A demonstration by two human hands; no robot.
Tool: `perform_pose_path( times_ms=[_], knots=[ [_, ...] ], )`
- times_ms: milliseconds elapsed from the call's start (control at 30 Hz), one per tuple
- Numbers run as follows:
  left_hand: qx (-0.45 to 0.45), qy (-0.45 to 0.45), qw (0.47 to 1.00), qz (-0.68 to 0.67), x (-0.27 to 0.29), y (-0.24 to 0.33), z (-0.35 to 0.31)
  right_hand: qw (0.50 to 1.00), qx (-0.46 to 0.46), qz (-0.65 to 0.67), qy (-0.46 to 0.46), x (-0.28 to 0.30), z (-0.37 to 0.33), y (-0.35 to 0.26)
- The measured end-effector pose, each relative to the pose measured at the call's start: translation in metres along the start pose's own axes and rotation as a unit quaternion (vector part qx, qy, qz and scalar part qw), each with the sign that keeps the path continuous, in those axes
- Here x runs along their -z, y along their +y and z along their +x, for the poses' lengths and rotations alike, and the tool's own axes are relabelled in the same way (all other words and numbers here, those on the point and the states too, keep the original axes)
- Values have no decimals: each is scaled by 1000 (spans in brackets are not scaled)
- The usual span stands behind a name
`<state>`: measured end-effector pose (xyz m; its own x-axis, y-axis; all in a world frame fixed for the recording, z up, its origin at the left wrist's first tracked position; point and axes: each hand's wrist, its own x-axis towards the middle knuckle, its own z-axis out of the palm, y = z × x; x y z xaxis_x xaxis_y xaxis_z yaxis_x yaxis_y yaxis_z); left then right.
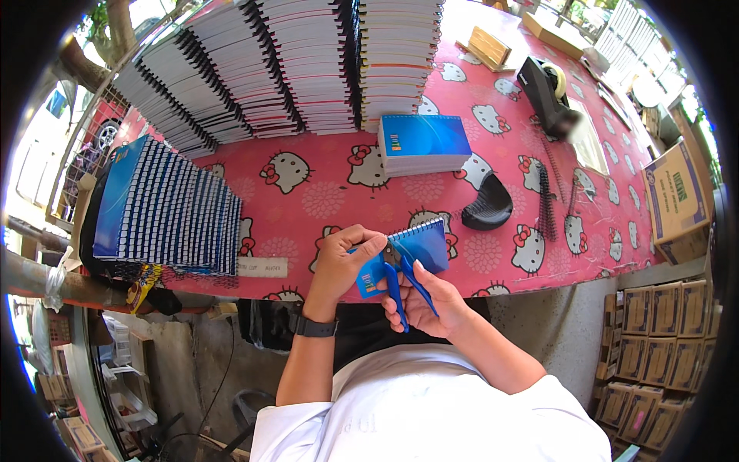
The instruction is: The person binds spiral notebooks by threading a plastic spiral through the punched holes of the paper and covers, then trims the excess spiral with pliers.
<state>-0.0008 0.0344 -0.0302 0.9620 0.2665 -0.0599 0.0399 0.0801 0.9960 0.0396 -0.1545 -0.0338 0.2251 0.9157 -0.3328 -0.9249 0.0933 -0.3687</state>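
My left hand (343, 260), with a dark watch on its wrist, grips a small blue spiral notebook (423, 245) by its left end, just above the table's front edge. My right hand (428, 302) is closed around the blue handles of a pair of pliers (398, 283). Their metal jaws meet the end of the notebook's wire coil, beside my left thumb. My left fingers hide part of the notebook's left side. Farther off, a pile of blue-covered notebooks (425, 138) lies in front of tall stacks of spiral-bound books.
Many bound blue notebooks (165, 208) stand stacked at the left. Tall book stacks (308, 69) line the back. A black rounded object (488, 203), loose black coils (547, 204) and a tape dispenser (545, 96) lie to the right on the pink cloth (323, 173). A cardboard box (677, 192) is at far right.
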Motion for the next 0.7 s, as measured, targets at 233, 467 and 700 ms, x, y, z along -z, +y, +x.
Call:
perform_pose_path(
  times_ms=[233,467,700],
  knots=[
    [11,13,1000,23,-4,1,2,997,11,-21,67,-6,-3,0],
    [-55,-91,992,62,-10,4,5,999,-29,5,-33,15,-32,-20],
    [-78,-111,982,130,-9,9,-1,961,109,-125,-221,3,-40,-54]
  ],
)
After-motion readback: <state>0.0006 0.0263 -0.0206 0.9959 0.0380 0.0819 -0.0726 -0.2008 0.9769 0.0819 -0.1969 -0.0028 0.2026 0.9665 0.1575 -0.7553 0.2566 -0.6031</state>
